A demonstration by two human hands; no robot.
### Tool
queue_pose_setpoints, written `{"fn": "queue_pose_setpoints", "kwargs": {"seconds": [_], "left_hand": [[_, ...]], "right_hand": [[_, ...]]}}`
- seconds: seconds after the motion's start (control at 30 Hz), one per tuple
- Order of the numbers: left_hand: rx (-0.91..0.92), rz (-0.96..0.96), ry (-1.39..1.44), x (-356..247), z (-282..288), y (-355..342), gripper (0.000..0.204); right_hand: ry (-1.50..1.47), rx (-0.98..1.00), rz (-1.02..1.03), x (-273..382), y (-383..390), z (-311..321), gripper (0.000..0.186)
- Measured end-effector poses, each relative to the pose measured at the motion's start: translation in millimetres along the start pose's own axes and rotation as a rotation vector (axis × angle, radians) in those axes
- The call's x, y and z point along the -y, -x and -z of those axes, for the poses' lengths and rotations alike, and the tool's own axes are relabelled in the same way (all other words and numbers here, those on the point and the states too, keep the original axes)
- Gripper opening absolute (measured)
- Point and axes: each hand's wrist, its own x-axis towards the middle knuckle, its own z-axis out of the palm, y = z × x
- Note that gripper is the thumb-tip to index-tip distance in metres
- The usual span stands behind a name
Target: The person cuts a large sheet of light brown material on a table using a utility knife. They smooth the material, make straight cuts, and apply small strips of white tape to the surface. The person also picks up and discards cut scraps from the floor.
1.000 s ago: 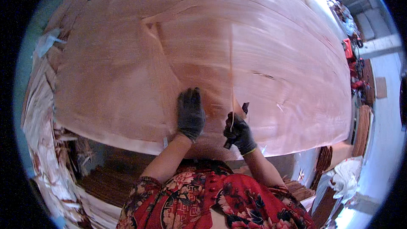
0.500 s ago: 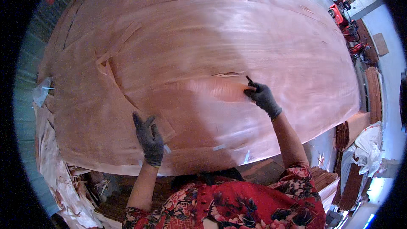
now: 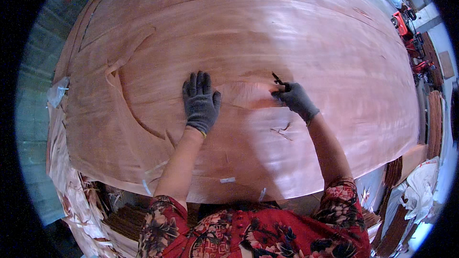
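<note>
A large sheet of thin reddish-brown wood veneer spreads across the work surface before me. My left hand, in a grey glove, lies flat on it with the fingers stretched out. My right hand, gloved too, is closed around a small black pointed tool; whether it is a knife or scissors is unclear. Between my hands lies a paler piece of veneer, blurred and orange near the right fingers. Small torn slivers rest nearer to me. Left of my left hand, a loose curved strip stands slightly raised.
Short pieces of whitish tape stick near the front edge. A clear plastic bag hangs at the left edge. Stacked veneer and a white sack stand at right, with red machines beyond. Torn veneer piles at lower left.
My left hand has moved right and away from me, from the loose strip to flat on the sheet. My right hand stays near its place with the tool. Slivers now show on the sheet.
</note>
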Motion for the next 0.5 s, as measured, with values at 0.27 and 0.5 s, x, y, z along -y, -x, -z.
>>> {"fn": "queue_pose_setpoints", "kwargs": {"seconds": [0.27, 0.5], "left_hand": [[-0.118, -0.062, -0.276, 2, -3, 5, 0.060], [-0.153, -0.048, -0.144, 4, -10, 5, 0.064]], "right_hand": [[-0.056, -0.345, 0.427, 89, 68, -12, 0.024], [-0.429, 0.266, -0.122, 93, 33, -47, 0.030]]}}
